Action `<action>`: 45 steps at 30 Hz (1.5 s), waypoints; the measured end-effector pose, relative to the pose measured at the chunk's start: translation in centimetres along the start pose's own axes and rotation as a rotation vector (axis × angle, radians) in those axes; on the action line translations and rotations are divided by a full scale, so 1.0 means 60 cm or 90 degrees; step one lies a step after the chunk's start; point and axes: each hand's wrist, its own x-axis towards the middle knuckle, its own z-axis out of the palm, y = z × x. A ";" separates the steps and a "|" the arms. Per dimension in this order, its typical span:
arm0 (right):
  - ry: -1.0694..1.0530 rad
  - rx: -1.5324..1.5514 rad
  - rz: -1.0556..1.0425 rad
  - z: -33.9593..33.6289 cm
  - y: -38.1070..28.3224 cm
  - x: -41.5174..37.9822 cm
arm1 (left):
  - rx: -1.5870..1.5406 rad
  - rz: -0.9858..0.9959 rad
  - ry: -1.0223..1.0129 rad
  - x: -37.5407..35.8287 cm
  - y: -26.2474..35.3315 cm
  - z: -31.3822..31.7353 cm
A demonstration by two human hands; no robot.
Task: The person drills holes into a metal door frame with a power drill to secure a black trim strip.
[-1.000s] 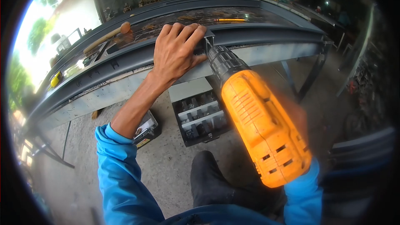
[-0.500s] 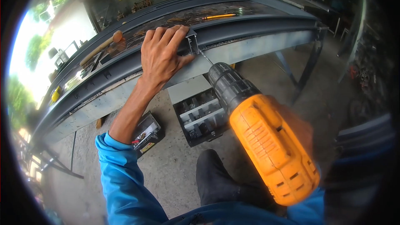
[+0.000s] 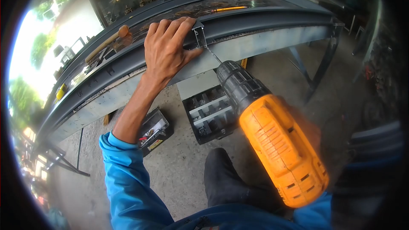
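My left hand is wrapped over the end of a dark grey metal profile, its fingers across the top and its thumb on the near side. The profile's hollow end faces right, beside a long dark grey rail. My right hand is mostly hidden behind an orange-and-black power drill and closes around its handle. From the black chuck, a thin drill bit points up and left. Its tip meets the lower corner of the profile's end, close to my left thumb.
On the workbench lie a wooden-handled mallet, a yellow pencil and a yellow tape measure. Below, an open compartment organizer and a small toolbox stand on the concrete floor, in front of my leg.
The whole view has shifted slightly. Both hands keep their grips, and the drill bit's tip stays at the profile's lower corner.
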 end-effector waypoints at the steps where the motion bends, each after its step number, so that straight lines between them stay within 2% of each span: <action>1: 0.005 0.010 -0.010 0.001 -0.001 0.002 | 0.001 0.000 0.002 0.000 0.000 0.001; 6: 0.015 0.009 -0.015 0.007 -0.005 0.002 | 0.005 -0.002 0.001 0.000 0.001 0.001; 8: -0.003 -0.079 -0.033 0.007 -0.001 -0.001 | 0.009 -0.001 0.000 0.001 0.000 0.001; 15: 0.002 -0.001 0.002 0.008 0.003 -0.001 | 0.004 0.000 0.006 -0.001 0.000 0.002; 23: 0.010 -0.129 -0.090 0.008 -0.001 0.012 | 0.008 0.004 0.014 0.000 -0.001 0.004; 29: 0.006 -0.108 -0.068 0.017 0.006 0.019 | 0.016 -0.023 -0.027 -0.004 -0.002 0.004; 31: 0.007 -0.097 -0.061 0.022 0.009 0.023 | 0.009 0.005 0.016 -0.001 -0.002 0.005; 33: 0.024 -0.079 -0.119 0.027 0.012 0.031 | 0.011 -0.006 -0.005 -0.003 -0.002 0.005; 39: -0.010 -0.094 -0.092 0.026 0.001 0.041 | 0.024 0.001 -0.022 -0.003 -0.005 0.002; 41: -0.033 -0.120 0.009 0.022 -0.019 0.048 | 0.030 0.008 -0.032 -0.002 -0.003 0.002; 43: -0.025 -0.134 0.015 0.026 -0.009 0.048 | 0.007 0.012 0.010 0.000 -0.001 0.002; 45: -0.036 -0.116 0.005 0.029 -0.007 0.055 | 0.003 0.017 -0.011 0.002 0.000 -0.001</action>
